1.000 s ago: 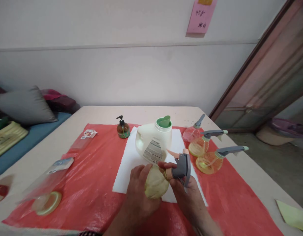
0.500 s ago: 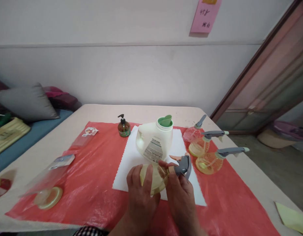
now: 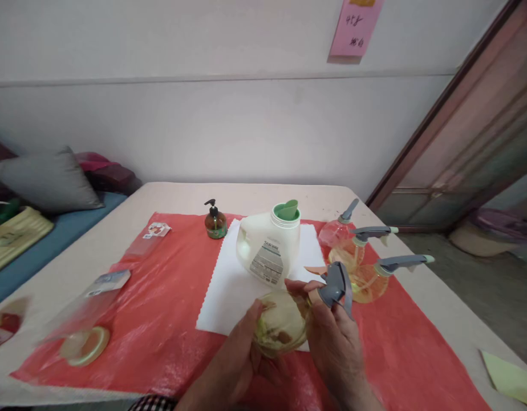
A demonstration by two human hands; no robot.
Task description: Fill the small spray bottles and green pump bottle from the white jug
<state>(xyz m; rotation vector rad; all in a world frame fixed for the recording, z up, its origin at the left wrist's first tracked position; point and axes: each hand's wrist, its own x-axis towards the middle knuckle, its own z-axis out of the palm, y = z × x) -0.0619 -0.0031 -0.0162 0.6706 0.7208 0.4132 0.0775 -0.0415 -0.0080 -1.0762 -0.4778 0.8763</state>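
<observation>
Tipped on its side between my hands is a clear yellowish spray bottle (image 3: 281, 321) with a grey trigger head (image 3: 335, 284) and an orange tip. My left hand (image 3: 240, 349) cups the round body from the left and below, thumb on its near side and some fingers visible through the plastic. Around the neck, just below the trigger head, my right hand (image 3: 332, 337) is closed. Behind them a large white jug (image 3: 270, 242) with an open green-lined mouth stands on a white sheet (image 3: 221, 297).
Three more spray bottles, one pink (image 3: 333, 233) and two yellowish (image 3: 368, 283), stand on the right of the red cloth (image 3: 165, 319). A brown pump bottle (image 3: 215, 224) is at the back. On the left lie clear packaging (image 3: 92, 302) and a round yellow-rimmed item (image 3: 89, 346).
The spray bottle and both hands have shifted right. My left hand has gone from fingers over the top of the body to cupping it from the left and below.
</observation>
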